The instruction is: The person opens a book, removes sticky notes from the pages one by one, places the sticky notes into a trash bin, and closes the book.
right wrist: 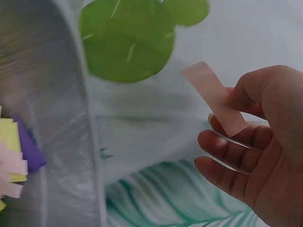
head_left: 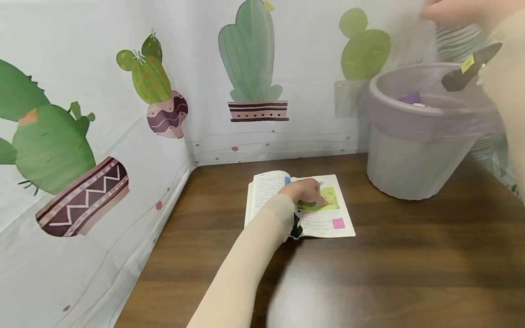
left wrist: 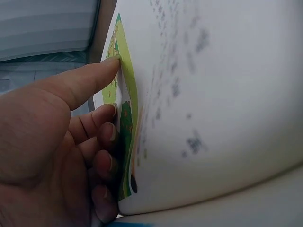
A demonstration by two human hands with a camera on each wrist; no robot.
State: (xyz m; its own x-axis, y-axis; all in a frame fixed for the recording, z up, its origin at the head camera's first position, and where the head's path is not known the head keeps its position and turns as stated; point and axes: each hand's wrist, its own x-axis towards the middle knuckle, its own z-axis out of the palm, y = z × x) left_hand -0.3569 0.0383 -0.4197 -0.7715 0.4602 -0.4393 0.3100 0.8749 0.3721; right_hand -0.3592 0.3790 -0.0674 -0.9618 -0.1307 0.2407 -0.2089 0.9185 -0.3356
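Observation:
An open book (head_left: 326, 223) with printed text and a green picture lies on the table. My left hand (head_left: 305, 190) rests on its right-hand page. In the left wrist view, the thumb (left wrist: 94, 78) touches the green picture (left wrist: 127, 127) while the other fingers bend loosely against the page. Up at the top right of the head view, partly cut off, my right hand (head_left: 463, 11) is raised above the bin's level. Between thumb and index finger it pinches a small pink paper strip (right wrist: 208, 90), best seen in the right wrist view.
A grey bin (head_left: 406, 159) with a clear plastic liner stands on the right of the brown wooden table (head_left: 369, 273). Inside it lie purple paper (right wrist: 29, 146) and yellow and pink paper pieces (right wrist: 10, 135). A white cactus-print curtain (head_left: 197, 54) hangs behind and at left.

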